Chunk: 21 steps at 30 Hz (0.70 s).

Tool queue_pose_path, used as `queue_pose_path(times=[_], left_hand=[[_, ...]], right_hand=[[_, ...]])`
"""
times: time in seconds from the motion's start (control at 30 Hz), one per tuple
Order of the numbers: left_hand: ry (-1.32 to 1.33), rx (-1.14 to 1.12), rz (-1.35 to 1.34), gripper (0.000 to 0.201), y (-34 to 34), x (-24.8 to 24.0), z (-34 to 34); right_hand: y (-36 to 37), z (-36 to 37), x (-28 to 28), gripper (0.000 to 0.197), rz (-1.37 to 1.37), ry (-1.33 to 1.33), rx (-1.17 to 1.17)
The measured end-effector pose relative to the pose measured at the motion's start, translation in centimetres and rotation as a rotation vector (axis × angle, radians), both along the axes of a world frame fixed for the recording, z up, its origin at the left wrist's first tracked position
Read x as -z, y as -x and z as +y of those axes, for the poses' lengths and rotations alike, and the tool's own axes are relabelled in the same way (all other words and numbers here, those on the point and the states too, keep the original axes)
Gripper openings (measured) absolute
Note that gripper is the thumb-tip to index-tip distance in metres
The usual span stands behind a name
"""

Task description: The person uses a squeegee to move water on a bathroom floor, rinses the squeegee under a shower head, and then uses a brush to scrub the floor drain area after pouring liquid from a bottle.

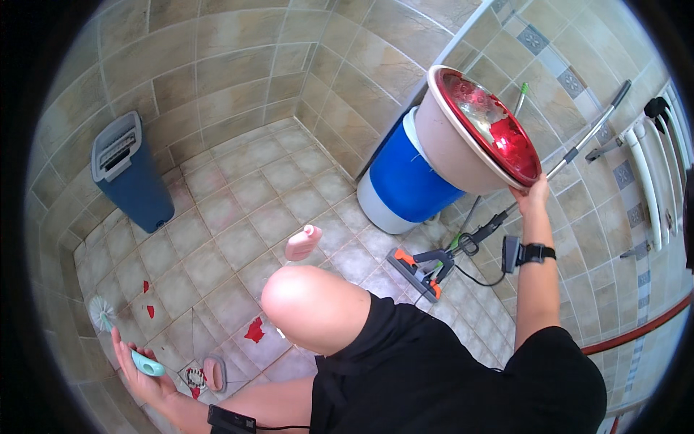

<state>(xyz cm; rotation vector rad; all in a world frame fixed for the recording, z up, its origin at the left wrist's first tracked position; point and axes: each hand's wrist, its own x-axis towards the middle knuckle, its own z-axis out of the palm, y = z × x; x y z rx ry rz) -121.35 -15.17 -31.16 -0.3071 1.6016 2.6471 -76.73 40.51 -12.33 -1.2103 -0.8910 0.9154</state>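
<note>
My left hand (148,383) is at the lower left, around the mint-green handle of a brush (150,364) whose round white bristle head points away from me. Its fingers partly cover the handle. At the right, my raised right hand (533,197) grips the near rim of a pale pink basin (463,155). Inside that tilted basin sits a shiny red basin (491,123) with silvery patches. Both are above a blue and white barrel (408,181); the basin hides the barrel's top.
A pink bottle (303,242) stands on the tiled floor, with red scraps (254,330) to its lower left. A blue bin (134,173) is by the left wall. At right are a squeegee mop (416,273), its long pole and a white rack (647,181). A pink slipper (215,374) lies near my left arm.
</note>
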Motion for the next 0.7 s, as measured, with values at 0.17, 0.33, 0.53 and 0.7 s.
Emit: queue_pose_path(times=[0.17, 0.33, 0.53, 0.7], left_hand=[[0.012, -0.014, 0.008, 0.036, 0.4, 0.0, -0.7], [0.024, 0.001, -0.030, 0.037, 0.6, 0.5, 0.9], [0.080, -0.012, -0.016, 0.037, 0.2, -0.8, 0.5], [0.065, 0.015, -0.043, 0.039, -0.5, -0.2, 0.8]], right_hand=[[0.6, -3.0, 1.3, 0.061, 0.074, 0.072, -0.084], [-4.3, -1.2, 6.7, 0.046, 0.118, 0.199, 0.105], [11.6, -5.6, 16.2, 0.034, -0.910, 0.234, -0.710], [24.7, -8.2, 26.3, 0.049, -1.465, -0.428, -1.318]])
